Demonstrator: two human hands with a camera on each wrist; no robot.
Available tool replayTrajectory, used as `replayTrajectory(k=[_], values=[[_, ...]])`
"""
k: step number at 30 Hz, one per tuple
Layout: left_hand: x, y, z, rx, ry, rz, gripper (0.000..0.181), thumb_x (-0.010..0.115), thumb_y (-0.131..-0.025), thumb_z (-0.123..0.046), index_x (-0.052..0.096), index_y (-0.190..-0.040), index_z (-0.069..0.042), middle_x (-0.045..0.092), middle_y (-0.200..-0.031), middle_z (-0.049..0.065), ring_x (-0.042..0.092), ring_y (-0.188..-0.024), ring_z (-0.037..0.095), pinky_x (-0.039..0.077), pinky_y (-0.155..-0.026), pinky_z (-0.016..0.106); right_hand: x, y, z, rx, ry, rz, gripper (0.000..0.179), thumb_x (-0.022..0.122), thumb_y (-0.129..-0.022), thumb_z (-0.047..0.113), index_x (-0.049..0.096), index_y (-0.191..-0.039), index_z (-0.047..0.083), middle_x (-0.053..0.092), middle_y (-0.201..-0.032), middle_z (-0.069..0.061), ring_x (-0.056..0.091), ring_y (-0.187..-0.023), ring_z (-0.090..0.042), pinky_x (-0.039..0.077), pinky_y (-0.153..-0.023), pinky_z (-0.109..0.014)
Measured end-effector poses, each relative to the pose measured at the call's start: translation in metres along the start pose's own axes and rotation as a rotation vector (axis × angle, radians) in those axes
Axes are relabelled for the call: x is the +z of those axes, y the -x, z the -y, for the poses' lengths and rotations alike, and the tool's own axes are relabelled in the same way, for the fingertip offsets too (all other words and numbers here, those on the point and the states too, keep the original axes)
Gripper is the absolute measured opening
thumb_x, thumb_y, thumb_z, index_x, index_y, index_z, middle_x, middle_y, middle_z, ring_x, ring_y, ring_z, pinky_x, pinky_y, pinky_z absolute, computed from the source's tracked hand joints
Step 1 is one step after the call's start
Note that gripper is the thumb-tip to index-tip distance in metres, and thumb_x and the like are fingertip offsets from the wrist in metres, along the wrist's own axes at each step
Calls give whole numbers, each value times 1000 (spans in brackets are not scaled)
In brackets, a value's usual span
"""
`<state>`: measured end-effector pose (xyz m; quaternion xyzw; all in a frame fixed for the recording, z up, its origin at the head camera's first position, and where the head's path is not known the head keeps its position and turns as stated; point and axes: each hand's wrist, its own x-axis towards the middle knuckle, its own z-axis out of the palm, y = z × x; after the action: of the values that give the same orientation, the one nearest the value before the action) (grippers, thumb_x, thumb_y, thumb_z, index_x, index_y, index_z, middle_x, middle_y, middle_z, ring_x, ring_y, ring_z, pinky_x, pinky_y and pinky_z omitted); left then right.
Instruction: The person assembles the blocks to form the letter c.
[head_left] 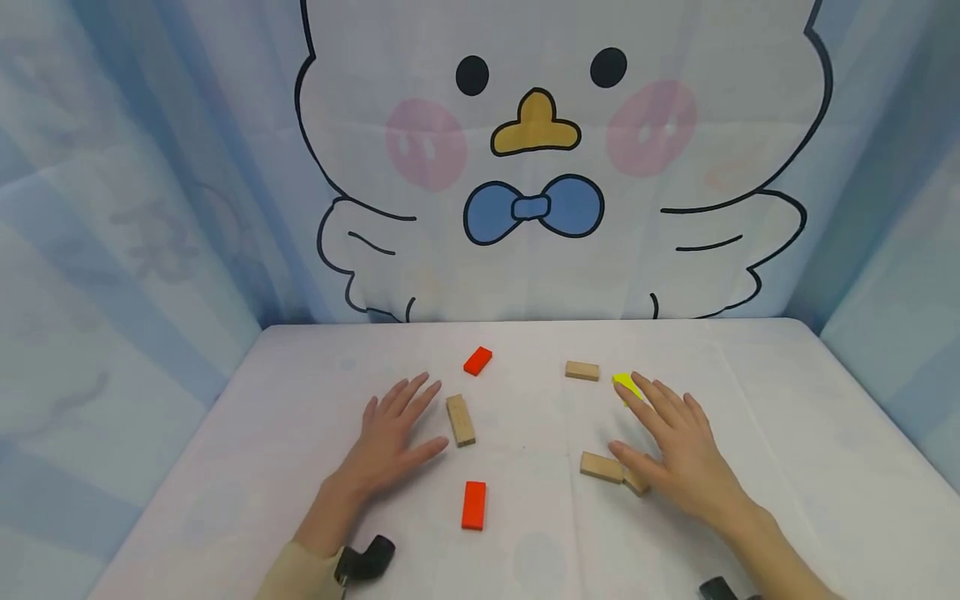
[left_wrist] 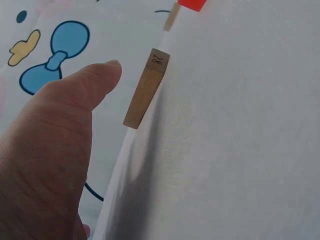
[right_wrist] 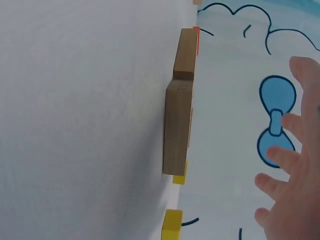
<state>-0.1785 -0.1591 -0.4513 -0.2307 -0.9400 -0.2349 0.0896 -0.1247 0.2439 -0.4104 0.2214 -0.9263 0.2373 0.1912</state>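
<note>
My left hand (head_left: 390,442) hovers over the table with fingers spread and holds nothing. Just right of its fingers lies a wooden block (head_left: 461,420); the left wrist view shows this block (left_wrist: 146,90) marked "28", apart from the thumb. Spread fingers show on my right hand (head_left: 686,458) too, and nothing is in it. Beneath its thumb are two wooden blocks, one (head_left: 602,467) in plain sight and the other (head_left: 637,482) partly covered. A yellow block (head_left: 626,384) sits partly behind its index finger. The right wrist view shows a second yellow block (right_wrist: 171,225).
One red block (head_left: 477,361) lies toward the back and another red block (head_left: 474,505) nearer the front. A wooden block (head_left: 582,371) rests at the back right of centre. Behind the white table (head_left: 525,567) hangs a curtain (head_left: 540,275) with a cartoon print.
</note>
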Motion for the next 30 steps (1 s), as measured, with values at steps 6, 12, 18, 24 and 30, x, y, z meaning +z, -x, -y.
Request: replayTrajectory(k=[6,12,18,24,30], values=[[5,-9,-2,3,26,43,79,70,-88,-51,41,-156,-23,33,-162,4,28,-146,31,14,-110,73,6,-6,6,-47,-32,-10,73,76,-89,31,44,-154,17,40,-156,-12,37,-138,-43,18,-112,-64],[11,-19,-7,19,44,79,75,72,-88,-50,47,-153,-21,39,-157,4,34,-143,26,16,-113,68,19,-15,20,-117,-62,9,75,79,-85,27,47,-152,15,43,-154,-12,47,-131,-40,33,-104,-61],[11,-27,-12,-3,49,106,70,74,-86,-48,54,-147,-21,47,-151,4,38,-140,26,20,-115,61,34,-28,44,-111,-107,113,70,76,-90,33,47,-152,21,47,-150,-8,51,-126,-33,41,-102,-58],[13,-35,-14,-38,37,126,61,77,-84,-48,64,-137,-21,56,-139,4,44,-133,25,22,-116,56,47,-37,58,-129,-149,174,66,75,-91,37,49,-150,23,51,-146,-6,52,-126,-31,43,-103,-55],[14,-40,-14,-26,70,137,61,80,-83,-45,65,-136,-20,58,-138,4,45,-133,25,18,-116,58,56,-40,66,-132,-193,210,63,74,-91,39,52,-148,24,53,-143,-2,52,-126,-28,43,-104,-52]])
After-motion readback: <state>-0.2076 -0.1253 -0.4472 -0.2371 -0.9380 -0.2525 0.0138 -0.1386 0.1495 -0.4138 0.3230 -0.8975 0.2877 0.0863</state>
